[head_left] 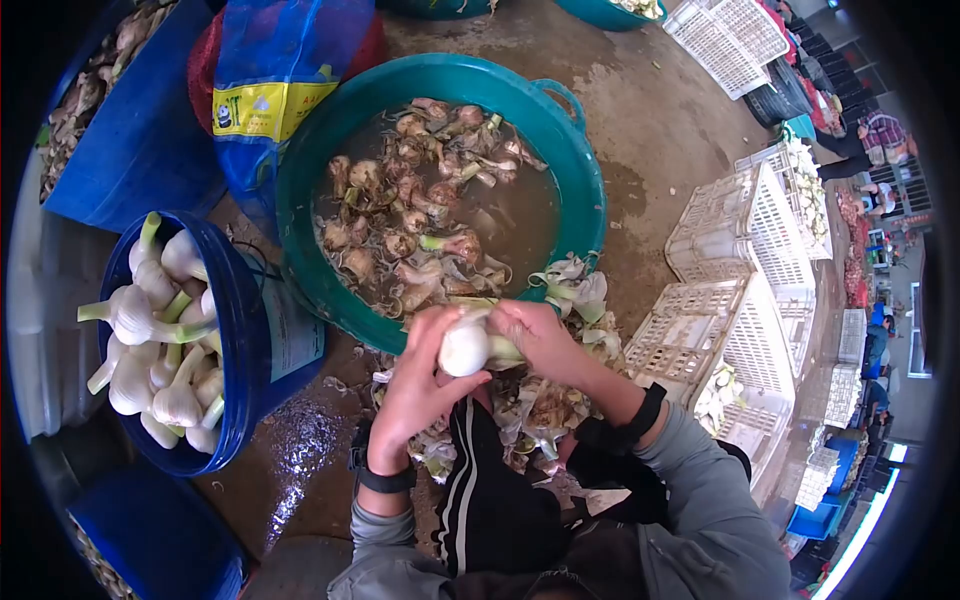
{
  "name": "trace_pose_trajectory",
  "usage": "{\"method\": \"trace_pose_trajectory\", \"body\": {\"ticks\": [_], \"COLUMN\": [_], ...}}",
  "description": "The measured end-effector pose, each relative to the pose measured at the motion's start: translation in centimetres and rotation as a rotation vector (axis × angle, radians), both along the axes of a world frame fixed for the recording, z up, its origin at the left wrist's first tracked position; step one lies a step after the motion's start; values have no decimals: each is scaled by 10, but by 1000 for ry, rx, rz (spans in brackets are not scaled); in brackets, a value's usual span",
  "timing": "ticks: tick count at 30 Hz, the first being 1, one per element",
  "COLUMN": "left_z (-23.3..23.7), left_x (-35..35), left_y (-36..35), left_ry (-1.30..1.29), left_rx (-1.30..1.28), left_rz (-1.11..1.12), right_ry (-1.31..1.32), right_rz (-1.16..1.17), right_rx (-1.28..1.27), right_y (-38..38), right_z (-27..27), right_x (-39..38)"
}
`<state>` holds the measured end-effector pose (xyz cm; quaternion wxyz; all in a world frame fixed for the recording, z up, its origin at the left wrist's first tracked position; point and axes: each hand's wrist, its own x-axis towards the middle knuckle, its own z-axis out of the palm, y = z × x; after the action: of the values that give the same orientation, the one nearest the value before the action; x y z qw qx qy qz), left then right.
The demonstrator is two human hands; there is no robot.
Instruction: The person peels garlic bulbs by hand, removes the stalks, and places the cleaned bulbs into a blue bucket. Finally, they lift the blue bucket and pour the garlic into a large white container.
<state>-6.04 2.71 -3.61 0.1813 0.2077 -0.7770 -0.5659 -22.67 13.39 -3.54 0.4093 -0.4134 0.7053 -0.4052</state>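
A white, peeled garlic bulb (464,349) is in my left hand (420,372), its fingers and thumb curled around the bulb. My right hand (540,340) is closed at the stem side of the same bulb, with the pale stem showing below its fingers. What exactly its fingertips pinch is partly hidden. Both hands are over the near rim of a green tub (590,205). Muddy, unpeeled garlic bulbs (405,190) lie in brown water in that tub. Stripped garlic skins (535,405) are heaped below my hands, between my legs.
At the left stands a blue bucket (235,400) full of clean garlic bulbs (150,330). Behind it are a large blue container (135,130) and a blue plastic bag (290,50). White crates (690,330) line the right side. People work in the far right background.
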Motion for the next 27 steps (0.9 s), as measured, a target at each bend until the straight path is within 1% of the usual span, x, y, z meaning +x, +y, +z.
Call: {"method": "trace_pose_trajectory", "body": {"ticks": [1, 3, 4, 5, 7, 8, 9, 11, 12, 13, 15, 16, 17, 18, 19, 20, 21, 22, 23, 24, 26, 27], "left_z": [1, -7, -12, -15, -17, -25, -25, -25, -32, -30, -48, -42, -35, -43, -37, -25, -13, -8, -3, 4, 43, 70], "left_x": [0, 2, 3, 4, 5, -1, -2, -1, -1, -1, 2, 3, 2, 1, 0, 2, 5, 12, 21, 30, 58, 72], "left_y": [2, 6, 7, 8, 13, 16, 21, 28, 29, 29, 33, 34, 34, 31, 30, 23, 16, 13, 7, 2, -16, -30], "left_ry": [-20, -17, -10, -18, 212, 142, 141, -87, -70, -40, 116, 168, 233, 107, 86, 45, 1, -3, -6, -14, 24, 53], "left_rx": [-81, -104, -127, -128, 935, 736, 733, 412, -3, -171, 371, 636, 894, 859, 776, 552, 336, 326, 47, -229, -324, -396], "left_rz": [-28, -21, -8, 1, 109, 208, 212, 232, 121, 26, 121, 140, 175, 117, 97, 37, -34, 0, 17, 23, 135, 231], "right_ry": [-2, -106, -8, -15, 487, 553, 550, -325, -602, -602, -727, -617, -412, -242, -183, -40, 114, -1, -115, -122, 312, 746], "right_rz": [-1, -63, -54, -44, 42, 47, 49, -144, -273, -267, -375, -353, -160, 40, -21, -146, -259, -289, -318, -297, 206, 564], "right_rx": [-2, 26, 46, 45, -342, -347, -350, 70, 75, 73, -1, 53, 28, 29, 34, -129, -74, -108, -143, -154, 103, 269], "right_y": [0, -3, -2, -1, -2, 1, 1, 3, 0, 1, 0, 1, 6, 8, 6, 11, 17, 18, 17, 27, 67, 77], "right_z": [-5, -17, -18, -18, -7, -13, -18, -26, -22, -20, -19, -7, -15, -6, 14, 14, 21, 48, 69, 56, 11, -3], "right_x": [-2, -6, -7, -6, 3, 9, 7, -1, 0, 1, 6, 9, 7, 4, 7, -6, -34, -52, -69, -86, -102, -89]}}
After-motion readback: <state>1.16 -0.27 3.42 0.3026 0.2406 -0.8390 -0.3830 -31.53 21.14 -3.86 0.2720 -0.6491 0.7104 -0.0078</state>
